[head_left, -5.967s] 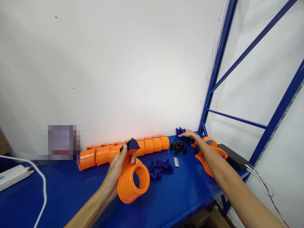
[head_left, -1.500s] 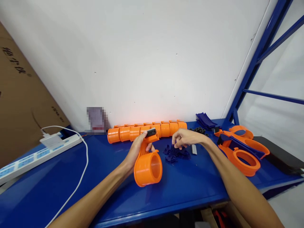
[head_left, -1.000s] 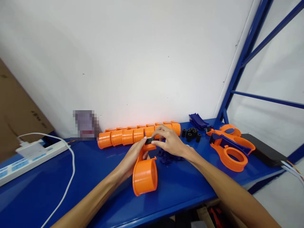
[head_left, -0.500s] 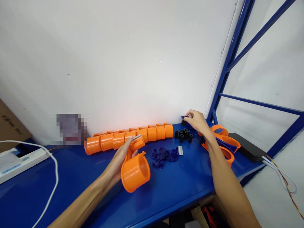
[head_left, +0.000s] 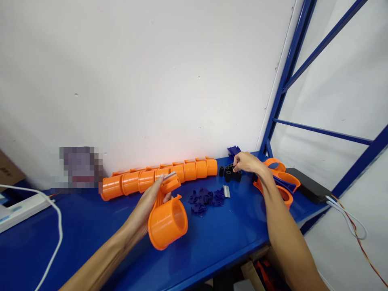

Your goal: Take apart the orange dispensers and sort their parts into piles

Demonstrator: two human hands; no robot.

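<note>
My left hand (head_left: 151, 202) is closed around the stem of an orange plastic part with a round cup (head_left: 167, 223) at its lower end. A thin grey strip (head_left: 169, 175) shows at the top of this part, beside my thumb. On the right, my right hand (head_left: 247, 161) reaches down with fingers pinched at a cluster of small black hollow cylinders (head_left: 228, 176); the fingertips are on one of them, partly hidden. Behind that hand lies a stack of dark blue plastic pieces (head_left: 233, 152). Between my hands is a loose pile of small dark blue clips (head_left: 202, 198).
A row of nested orange cups (head_left: 131, 184) lies along the wall. A small grey piece (head_left: 226, 191) sits by the clips. More orange ring parts (head_left: 287, 180) and a black box (head_left: 309, 186) with cables are at the right. A white power strip (head_left: 26, 212) and cable (head_left: 60, 226) lie left.
My right hand has moved from the dark blue stack down and toward me to the black cylinders. My left hand still holds the orange part. The view has shifted slightly right.
</note>
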